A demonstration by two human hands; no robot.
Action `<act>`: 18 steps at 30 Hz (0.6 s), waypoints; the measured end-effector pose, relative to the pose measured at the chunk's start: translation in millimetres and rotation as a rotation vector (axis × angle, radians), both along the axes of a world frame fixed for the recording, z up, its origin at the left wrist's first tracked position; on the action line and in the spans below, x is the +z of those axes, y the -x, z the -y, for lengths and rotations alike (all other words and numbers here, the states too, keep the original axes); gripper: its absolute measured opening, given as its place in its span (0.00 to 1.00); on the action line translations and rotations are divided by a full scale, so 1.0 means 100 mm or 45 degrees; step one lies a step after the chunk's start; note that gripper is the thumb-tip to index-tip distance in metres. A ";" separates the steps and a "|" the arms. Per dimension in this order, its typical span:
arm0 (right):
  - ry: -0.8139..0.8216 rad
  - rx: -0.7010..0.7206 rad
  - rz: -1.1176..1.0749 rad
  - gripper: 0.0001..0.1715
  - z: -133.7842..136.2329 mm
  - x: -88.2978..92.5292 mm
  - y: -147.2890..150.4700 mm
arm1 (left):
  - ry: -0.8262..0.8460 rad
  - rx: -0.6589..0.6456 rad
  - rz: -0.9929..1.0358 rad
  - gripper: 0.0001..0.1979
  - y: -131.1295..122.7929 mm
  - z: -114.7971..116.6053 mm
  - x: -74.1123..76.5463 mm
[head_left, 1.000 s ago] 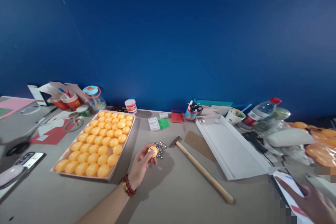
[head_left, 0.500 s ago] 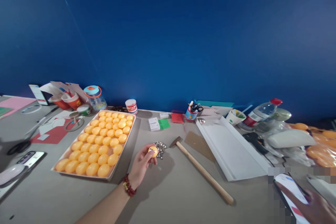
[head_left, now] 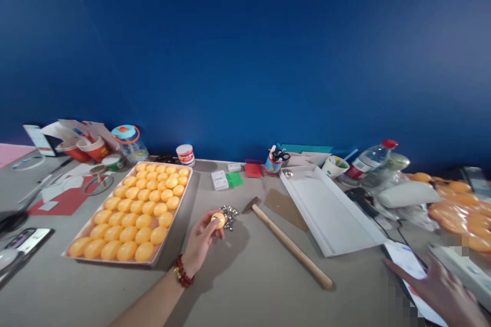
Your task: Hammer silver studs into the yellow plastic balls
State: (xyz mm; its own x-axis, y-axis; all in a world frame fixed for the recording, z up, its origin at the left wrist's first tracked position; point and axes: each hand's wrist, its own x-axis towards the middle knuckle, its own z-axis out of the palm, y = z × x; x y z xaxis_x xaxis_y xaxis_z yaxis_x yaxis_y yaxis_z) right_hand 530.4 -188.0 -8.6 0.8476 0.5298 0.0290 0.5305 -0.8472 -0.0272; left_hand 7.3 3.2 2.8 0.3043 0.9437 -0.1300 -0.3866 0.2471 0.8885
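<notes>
My left hand (head_left: 200, 239), with a red beaded bracelet at the wrist, pinches an orange ping-pong ball (head_left: 218, 220) between thumb and fingers, above the grey table. Right beside the ball lies a small pile of shiny silver metal pieces (head_left: 230, 218), too small to name surely. A hammer (head_left: 291, 250) with a wooden handle lies to the right of the pile. To the left of my hand stands a shallow box (head_left: 159, 250) filled with rows of orange ping-pong balls (head_left: 129, 235). My right hand is out of view.
At the right, another person's hand (head_left: 447, 288) is over a phone (head_left: 406, 260). A white tray (head_left: 333, 214), a plastic bottle (head_left: 370, 161) and bagged orange balls (head_left: 460, 214) are on that side. Small white boxes (head_left: 220, 180) and a pen cup (head_left: 273, 165) stand farther back.
The whole view has shifted slightly, so most things appear farther left. My left hand keeps the ball beside the metal pieces. The other person's fingers have spread over the phone.
</notes>
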 end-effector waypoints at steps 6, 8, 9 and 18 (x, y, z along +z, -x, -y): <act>0.022 0.038 -0.030 0.61 0.01 0.14 0.22 | 0.025 0.002 0.001 0.17 0.02 -0.02 -0.04; 0.004 0.064 -0.015 0.58 0.01 0.14 0.24 | 0.040 -0.002 -0.004 0.17 0.02 -0.02 -0.04; -0.006 0.076 -0.013 0.57 0.02 0.14 0.24 | 0.043 -0.003 -0.005 0.17 0.02 -0.02 -0.04; -0.071 0.033 -0.052 0.54 0.04 0.13 0.21 | 0.054 0.018 -0.032 0.19 0.01 -0.02 0.00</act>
